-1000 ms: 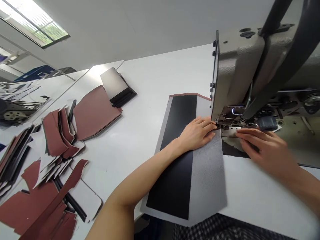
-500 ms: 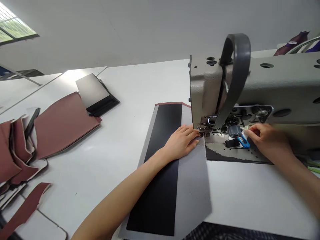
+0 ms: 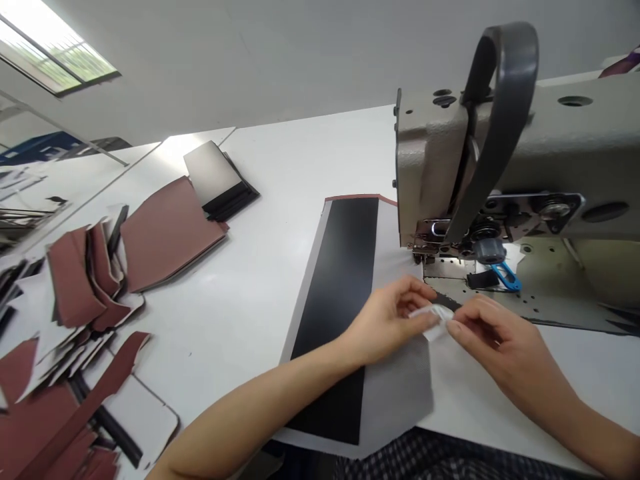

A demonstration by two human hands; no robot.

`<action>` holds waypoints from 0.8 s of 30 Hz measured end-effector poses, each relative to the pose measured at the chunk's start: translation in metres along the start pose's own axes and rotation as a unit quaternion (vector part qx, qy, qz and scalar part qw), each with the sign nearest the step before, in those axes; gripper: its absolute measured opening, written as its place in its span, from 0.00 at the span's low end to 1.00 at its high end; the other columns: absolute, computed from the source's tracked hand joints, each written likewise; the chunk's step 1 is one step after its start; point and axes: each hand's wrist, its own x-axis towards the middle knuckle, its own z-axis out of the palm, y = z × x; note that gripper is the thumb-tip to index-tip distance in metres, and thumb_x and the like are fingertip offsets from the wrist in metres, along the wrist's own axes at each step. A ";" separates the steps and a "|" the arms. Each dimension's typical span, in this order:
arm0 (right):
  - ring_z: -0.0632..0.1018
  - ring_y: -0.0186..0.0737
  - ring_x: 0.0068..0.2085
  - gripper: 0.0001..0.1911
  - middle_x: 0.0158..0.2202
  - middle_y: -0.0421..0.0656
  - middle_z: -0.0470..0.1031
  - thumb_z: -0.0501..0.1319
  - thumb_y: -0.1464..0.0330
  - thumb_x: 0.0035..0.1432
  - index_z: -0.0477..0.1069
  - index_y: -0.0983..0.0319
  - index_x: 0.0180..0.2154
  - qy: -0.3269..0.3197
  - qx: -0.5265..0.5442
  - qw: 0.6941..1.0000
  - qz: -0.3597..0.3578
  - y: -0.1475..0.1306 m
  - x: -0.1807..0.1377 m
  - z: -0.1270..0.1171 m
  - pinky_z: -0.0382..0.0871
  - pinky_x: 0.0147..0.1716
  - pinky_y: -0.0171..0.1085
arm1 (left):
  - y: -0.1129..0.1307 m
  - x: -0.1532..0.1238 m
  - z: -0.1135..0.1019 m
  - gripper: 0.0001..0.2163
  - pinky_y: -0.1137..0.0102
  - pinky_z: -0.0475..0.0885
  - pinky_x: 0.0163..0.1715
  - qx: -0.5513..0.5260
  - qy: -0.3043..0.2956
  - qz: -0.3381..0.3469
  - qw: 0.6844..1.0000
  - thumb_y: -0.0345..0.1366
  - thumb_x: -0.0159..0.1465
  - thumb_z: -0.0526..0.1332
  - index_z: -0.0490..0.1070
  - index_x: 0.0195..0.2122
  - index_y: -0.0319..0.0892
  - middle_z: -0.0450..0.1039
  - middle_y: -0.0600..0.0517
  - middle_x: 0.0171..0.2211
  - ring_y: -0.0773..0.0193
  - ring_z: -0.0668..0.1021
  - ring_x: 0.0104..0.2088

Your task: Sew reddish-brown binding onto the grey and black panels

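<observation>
A small white slip [image 3: 434, 327], thin like paper or film, is pinched between my two hands in front of the sewing machine [image 3: 450, 160]. My left hand [image 3: 395, 317] grips its left end with thumb and fingers, above the grey panel. On the other end, my right hand [image 3: 493, 333] has thumb and forefinger closed. The grey panel [image 3: 400, 380] with a black strip [image 3: 345, 267] lies flat on the table, its far right edge by the presser foot [image 3: 419, 257]. A blue thread snipper [image 3: 507, 277] and a small black piece [image 3: 483, 279] rest on the machine bed.
Reddish-brown cut pieces [image 3: 173, 233] lie stacked on the white table [image 3: 240, 300], with more in a loose pile [image 3: 75, 280] at far left. Behind them sits a grey-and-black stack [image 3: 215, 177]. The machine's black curved guard [image 3: 510, 120] rises above its head.
My left hand has left the panel beside the presser foot and moved nearer me. My right hand has come out from under the machine arm, and both now hold the white slip. The view has shifted left.
</observation>
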 end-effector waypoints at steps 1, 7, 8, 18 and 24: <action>0.70 0.34 0.25 0.12 0.29 0.38 0.70 0.58 0.58 0.70 0.73 0.56 0.35 -0.018 -0.014 1.000 -0.016 0.001 0.003 0.003 0.66 0.22 0.33 | -0.002 0.004 -0.006 0.09 0.70 0.77 0.38 0.039 0.010 -0.009 0.999 0.37 0.68 0.64 0.70 0.47 0.40 0.79 0.49 0.39 0.64 0.81 0.37; 0.76 0.34 0.32 0.10 0.43 0.41 0.75 0.54 0.65 0.72 0.72 0.58 0.47 -0.018 -0.173 0.973 -0.153 0.029 0.022 0.003 0.70 0.28 0.35 | -0.019 0.037 -0.037 0.12 0.64 0.75 0.47 0.358 0.048 0.108 0.926 0.29 0.66 0.62 0.74 0.50 0.41 0.76 0.47 0.48 0.58 0.78 0.46; 0.78 0.36 0.35 0.10 0.44 0.42 0.75 0.53 0.67 0.72 0.72 0.59 0.48 -0.014 -0.195 0.964 -0.179 0.033 0.024 0.003 0.71 0.32 0.36 | -0.022 0.040 -0.036 0.12 0.63 0.74 0.49 0.388 0.061 0.137 0.909 0.30 0.66 0.62 0.74 0.50 0.41 0.76 0.46 0.49 0.56 0.77 0.48; 0.75 0.42 0.40 0.17 0.40 0.45 0.74 0.51 0.76 0.69 0.75 0.63 0.51 -0.025 -0.265 0.915 -0.304 0.046 0.055 0.012 0.71 0.43 0.42 | -0.048 0.027 -0.040 0.16 0.64 0.69 0.63 0.499 0.002 0.314 0.808 0.25 0.73 0.50 0.74 0.53 0.41 0.78 0.51 0.57 0.62 0.78 0.56; 0.73 0.43 0.41 0.19 0.40 0.46 0.72 0.51 0.79 0.67 0.75 0.65 0.52 -0.015 -0.272 0.904 -0.329 0.050 0.059 0.015 0.70 0.46 0.43 | -0.052 0.030 -0.048 0.15 0.60 0.69 0.65 0.480 -0.015 0.323 0.816 0.27 0.73 0.50 0.73 0.54 0.41 0.77 0.51 0.57 0.61 0.77 0.59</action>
